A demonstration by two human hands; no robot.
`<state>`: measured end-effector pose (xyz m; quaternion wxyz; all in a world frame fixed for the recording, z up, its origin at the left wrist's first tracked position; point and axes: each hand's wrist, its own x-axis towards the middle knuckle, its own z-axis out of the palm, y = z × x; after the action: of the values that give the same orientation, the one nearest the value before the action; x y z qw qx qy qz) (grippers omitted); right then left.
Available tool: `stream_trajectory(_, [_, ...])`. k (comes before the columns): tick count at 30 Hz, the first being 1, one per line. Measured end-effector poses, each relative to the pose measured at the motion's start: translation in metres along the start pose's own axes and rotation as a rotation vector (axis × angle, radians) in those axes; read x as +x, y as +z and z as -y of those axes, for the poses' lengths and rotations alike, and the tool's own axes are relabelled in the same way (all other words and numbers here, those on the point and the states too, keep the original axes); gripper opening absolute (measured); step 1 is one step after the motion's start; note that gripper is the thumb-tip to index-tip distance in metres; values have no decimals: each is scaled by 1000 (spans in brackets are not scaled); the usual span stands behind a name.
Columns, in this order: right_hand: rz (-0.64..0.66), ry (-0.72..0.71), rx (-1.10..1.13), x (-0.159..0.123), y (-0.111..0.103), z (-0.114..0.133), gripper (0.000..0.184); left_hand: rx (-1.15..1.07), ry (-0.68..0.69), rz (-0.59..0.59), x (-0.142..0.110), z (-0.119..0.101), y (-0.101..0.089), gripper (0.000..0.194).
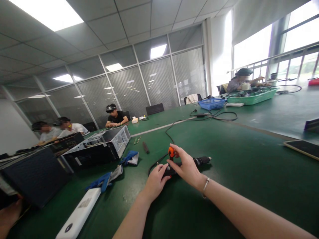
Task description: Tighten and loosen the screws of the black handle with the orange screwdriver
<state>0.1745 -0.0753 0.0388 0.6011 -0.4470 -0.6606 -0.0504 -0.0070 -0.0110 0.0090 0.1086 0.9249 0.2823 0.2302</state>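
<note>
A black corded power tool [203, 161] lies on its side on the green table, its metal tip pointing right. My left hand [155, 182] is closed around the tool's rear end. My right hand [186, 166] pinches the orange handle of a short screwdriver [171, 152], held upright over the tool's body. The screwdriver's lower end meets the tool near my left fingertips; the exact contact spot is hidden by my fingers. A black cable [169, 134] runs from the tool toward the far side of the table.
Open computer cases [99, 151] stand at left, near blue-grey gloves [131, 158] and a long white device [79, 214]. Farther back are a blue basket [211, 103] and a green basket [254, 98]. A phone [302, 147] lies at right. Several people sit around; another person's hand [11, 212] shows at lower left.
</note>
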Motion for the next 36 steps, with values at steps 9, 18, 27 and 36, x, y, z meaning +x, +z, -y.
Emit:
stream_trajectory(9, [46,-30,44,-2,1,-2,58,-8,9,3,0,0,0,44])
stream_trajectory(18, [111,-77,22,2,-4,7,55,-1,15,-5,-1,-1,0,43])
stream_trajectory(27, [68,-128,-74,2,-5,6,50,-19,14,-19,-2,2,1,41])
stream_trajectory(36, [97,-145,-91,-1,-6,6,53,0,22,-18,-2,1,0,41])
